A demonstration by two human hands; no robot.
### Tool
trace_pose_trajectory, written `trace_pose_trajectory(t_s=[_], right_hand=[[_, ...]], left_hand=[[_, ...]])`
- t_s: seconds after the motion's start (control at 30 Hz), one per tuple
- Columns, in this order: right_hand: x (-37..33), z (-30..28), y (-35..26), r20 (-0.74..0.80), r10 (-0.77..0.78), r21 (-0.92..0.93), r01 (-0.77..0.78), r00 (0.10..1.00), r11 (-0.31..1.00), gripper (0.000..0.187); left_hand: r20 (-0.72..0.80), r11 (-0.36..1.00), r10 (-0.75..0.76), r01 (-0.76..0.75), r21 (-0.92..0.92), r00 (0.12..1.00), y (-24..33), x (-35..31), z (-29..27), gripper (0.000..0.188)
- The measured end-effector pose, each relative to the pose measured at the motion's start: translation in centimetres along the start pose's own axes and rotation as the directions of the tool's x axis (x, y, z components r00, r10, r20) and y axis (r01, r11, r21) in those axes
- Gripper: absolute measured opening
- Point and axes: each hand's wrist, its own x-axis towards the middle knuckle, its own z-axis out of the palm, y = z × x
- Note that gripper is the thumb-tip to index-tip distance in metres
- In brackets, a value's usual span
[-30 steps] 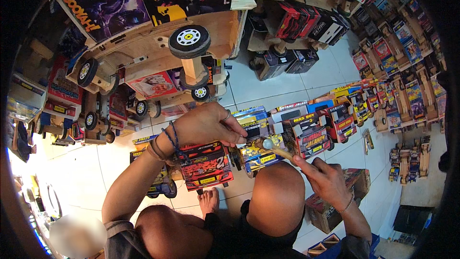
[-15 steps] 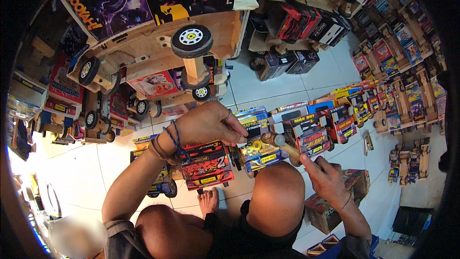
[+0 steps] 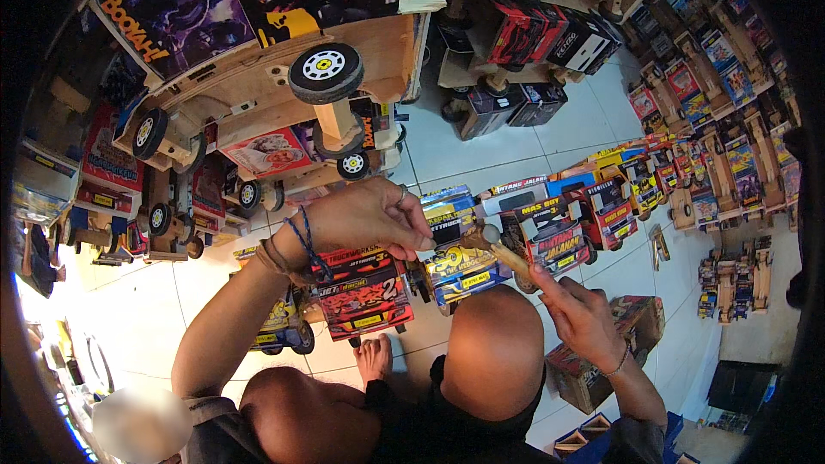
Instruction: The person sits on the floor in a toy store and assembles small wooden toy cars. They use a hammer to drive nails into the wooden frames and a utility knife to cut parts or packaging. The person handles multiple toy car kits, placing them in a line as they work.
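Observation:
My right hand (image 3: 576, 314) grips a hammer (image 3: 511, 265) by its wooden handle, the head hovering over or touching a yellow and blue toy truck (image 3: 464, 279) in front of my knee. My left hand (image 3: 369, 219) is at this truck's upper left corner, thumb and fingers pinched together. Whatever sits between those fingertips is too small to make out. Under my left wrist stands a red and black toy truck (image 3: 361, 296). Close by the hammer's far side is another toy truck (image 3: 550, 236) with a pink and green front.
More toy trucks stretch in a row to the right, including a red one (image 3: 608, 213). A large wooden truck (image 3: 344, 30) with black wheels lies tipped ahead on the left. Beside my right forearm sits a printed box-shaped piece (image 3: 636, 326). Wooden truck frames (image 3: 735, 279) lie farther right.
The view has shifted slightly, so most things sit a little farther left. The hammer head has moved a little up and left. My left hand stays pinched at the yellow and blue truck.

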Motion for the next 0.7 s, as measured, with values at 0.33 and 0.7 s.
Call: trace_pose_trajectory(t_s=[0.33,0.7], right_hand=[[0.14,0.01,-0.10,0.072,0.020,0.027,-0.022,0.997,0.999,0.073],[0.83,-0.40,-0.75,0.091,-0.005,-0.057,0.010,0.996,0.998,0.074]], left_hand=[[0.007,0.997,-0.058,0.058,-0.056,0.998,0.24,0.15,-0.19,0.026],[-0.010,0.997,-0.054,0.053,-0.061,0.999,0.23,0.18,-0.12,0.029]])
